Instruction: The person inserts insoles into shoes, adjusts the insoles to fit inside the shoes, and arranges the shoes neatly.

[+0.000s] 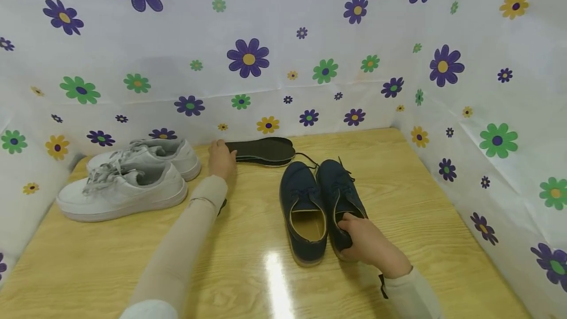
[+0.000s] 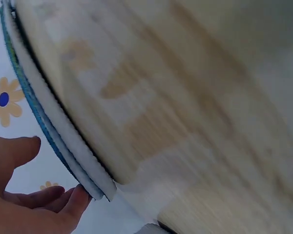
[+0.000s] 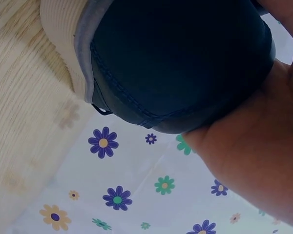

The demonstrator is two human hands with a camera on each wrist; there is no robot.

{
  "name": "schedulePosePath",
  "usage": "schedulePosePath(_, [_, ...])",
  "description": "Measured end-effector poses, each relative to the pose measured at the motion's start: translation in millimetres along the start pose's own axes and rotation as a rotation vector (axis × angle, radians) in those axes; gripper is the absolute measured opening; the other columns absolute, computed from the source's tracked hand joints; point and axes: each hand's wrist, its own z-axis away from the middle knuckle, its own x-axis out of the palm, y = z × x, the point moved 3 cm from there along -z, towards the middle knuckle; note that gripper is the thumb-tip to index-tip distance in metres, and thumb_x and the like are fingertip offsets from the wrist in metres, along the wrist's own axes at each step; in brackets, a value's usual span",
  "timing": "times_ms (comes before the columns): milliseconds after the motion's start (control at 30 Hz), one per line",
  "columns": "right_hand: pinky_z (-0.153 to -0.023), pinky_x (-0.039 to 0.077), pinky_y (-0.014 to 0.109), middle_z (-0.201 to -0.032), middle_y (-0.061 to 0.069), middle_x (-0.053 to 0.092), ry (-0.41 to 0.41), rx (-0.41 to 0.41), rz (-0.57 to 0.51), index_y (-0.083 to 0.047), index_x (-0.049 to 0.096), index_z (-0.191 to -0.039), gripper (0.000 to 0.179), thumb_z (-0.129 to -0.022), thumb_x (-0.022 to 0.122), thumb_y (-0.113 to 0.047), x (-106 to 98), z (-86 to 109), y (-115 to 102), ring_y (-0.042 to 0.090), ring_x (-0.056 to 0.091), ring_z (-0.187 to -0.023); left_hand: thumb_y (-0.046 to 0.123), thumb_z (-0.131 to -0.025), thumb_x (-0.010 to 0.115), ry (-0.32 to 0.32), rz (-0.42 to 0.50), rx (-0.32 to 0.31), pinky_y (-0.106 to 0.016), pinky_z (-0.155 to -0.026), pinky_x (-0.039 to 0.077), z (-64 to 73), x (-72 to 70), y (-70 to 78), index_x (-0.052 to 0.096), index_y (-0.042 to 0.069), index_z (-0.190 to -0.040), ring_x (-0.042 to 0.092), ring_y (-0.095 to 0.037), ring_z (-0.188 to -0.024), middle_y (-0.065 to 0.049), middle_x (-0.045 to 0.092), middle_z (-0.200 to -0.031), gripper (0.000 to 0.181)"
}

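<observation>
At the back of the table, my left hand (image 1: 221,160) is at the left end of a stacked pair of black-topped insoles (image 1: 261,150). In the left wrist view the insoles (image 2: 53,117) appear edge-on, white and blue in layers; fingertips touch their end and the thumb stands apart. My right hand (image 1: 369,240) grips the heel of the right navy lace-up shoe (image 1: 338,183), fingers reaching into its opening. Its dark heel (image 3: 180,63) fills much of the right wrist view. Close beside it stands the left navy shoe (image 1: 303,186), its tan inside showing.
A pair of white sneakers, the front one (image 1: 128,193) overlapping the rear one (image 1: 188,159), stands at the left. A dark lace (image 1: 307,157) runs between the insoles and navy shoes. Flower-printed cloth (image 1: 283,73) walls the wooden table (image 1: 248,240) at the back and sides.
</observation>
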Motion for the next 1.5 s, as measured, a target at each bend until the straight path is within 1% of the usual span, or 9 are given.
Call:
schedulePosePath(267, [-0.075, 0.051, 0.043, -0.095, 0.008, 0.057, 0.018, -0.041, -0.003, 0.004, 0.066, -0.104, 0.043, -0.065, 0.082, -0.007, 0, 1.6, -3, 0.027, 0.059, -0.080, 0.018, -0.099, 0.054, -0.059, -0.066, -0.048, -0.053, -0.097, 0.040, 0.5, -2.0, -6.7, 0.031, -0.020, -0.135, 0.038, -0.049, -0.121, -0.039, 0.038, -0.131, 0.057])
schedulePosePath(400, [-0.074, 0.050, 0.042, -0.094, 0.007, 0.056, 0.029, -0.050, 0.006, 0.004, 0.067, -0.103, 0.042, -0.065, 0.082, -0.007, -1, 1.0, -4, 0.026, 0.058, -0.078, 0.015, -0.097, 0.057, -0.034, -0.022, -0.080, -0.057, -0.094, 0.040, -1.1, -6.0, -4.7, 0.030, -0.019, -0.135, 0.037, -0.050, -0.119, -0.039, 0.032, -0.132, 0.057])
schedulePosePath(600, [-0.073, 0.050, 0.040, -0.092, 0.005, 0.055, 0.040, -0.059, 0.025, 0.003, 0.067, -0.102, 0.043, -0.064, 0.082, -0.007, -1, -0.4, -6, 0.023, 0.057, -0.076, 0.007, -0.088, 0.067, 0.060, 0.079, -0.093, -0.058, -0.095, 0.040, -1.1, -12.7, -8.5, 0.036, -0.012, -0.133, 0.032, -0.049, -0.124, -0.034, 0.025, -0.133, 0.058])
schedulePosePath(733, [-0.075, 0.051, 0.043, -0.093, 0.006, 0.056, 0.033, -0.036, 0.017, 0.002, 0.067, -0.102, 0.043, -0.064, 0.084, -0.007, -1, -0.7, -7, 0.026, 0.058, -0.078, 0.005, -0.086, 0.069, 0.091, 0.096, -0.041, -0.056, -0.096, 0.038, 3.1, -20.3, -13.1, 0.045, -0.009, -0.126, 0.035, -0.047, -0.120, -0.032, 0.032, -0.129, 0.049])
schedulePosePath(900, [-0.074, 0.051, 0.043, -0.093, 0.007, 0.056, 0.031, -0.035, 0.022, 0.002, 0.067, -0.102, 0.043, -0.064, 0.084, -0.007, -1, -0.6, -6, 0.027, 0.058, -0.077, 0.001, -0.088, 0.065, 0.076, 0.155, 0.092, -0.053, -0.094, 0.040, 11.3, -32.0, -17.3, 0.056, -0.010, -0.115, 0.050, -0.045, -0.111, -0.031, 0.054, -0.116, 0.031])
schedulePosePath(1067, [-0.074, 0.051, 0.042, -0.092, 0.006, 0.056, 0.038, -0.035, 0.022, 0.002, 0.067, -0.102, 0.043, -0.063, 0.083, -0.007, 0, -0.4, -3, 0.024, 0.057, -0.077, -0.001, -0.087, 0.067, 0.093, 0.202, 0.197, -0.049, -0.081, 0.046, 24.2, -37.0, -15.3, 0.060, -0.007, -0.101, 0.059, -0.038, -0.090, -0.024, 0.064, -0.097, 0.017])
schedulePosePath(1267, [-0.087, 0.048, 0.049, -0.113, 0.019, 0.058, -0.048, 0.013, -0.066, 0.008, 0.064, -0.112, 0.051, -0.068, 0.084, -0.008, -1, -1.3, 1, 0.038, 0.059, -0.101, 0.002, -0.086, 0.070, 0.166, 0.415, 0.191, -0.034, -0.060, 0.039, 54.3, -43.5, 7.8, 0.060, -0.003, -0.093, 0.048, -0.024, -0.065, -0.016, 0.059, -0.076, 0.013])
schedulePosePath(1400, [-0.098, 0.040, 0.055, -0.135, 0.031, 0.044, -0.175, 0.104, -0.197, 0.011, 0.057, -0.124, 0.059, -0.076, 0.080, -0.013, -5, -2.2, 4, 0.046, 0.046, -0.122, 0.006, -0.087, 0.071, 0.140, 0.634, 0.128, -0.024, -0.058, 0.038, 81.0, -45.6, 30.1, 0.058, 0.001, -0.092, 0.046, -0.016, -0.065, -0.006, 0.054, -0.074, 0.015])
schedulePosePath(1500, [-0.100, 0.037, 0.056, -0.138, 0.033, 0.041, -0.224, 0.129, -0.250, 0.010, 0.055, -0.127, 0.061, -0.080, 0.079, -0.021, -14, -3.0, 1, 0.047, 0.042, -0.126, 0.004, -0.087, 0.070, 0.105, 0.846, 0.093, -0.021, -0.059, 0.044, 101.2, -46.6, 48.0, 0.055, 0.000, -0.091, 0.050, -0.012, -0.066, -0.003, 0.054, -0.075, 0.016])
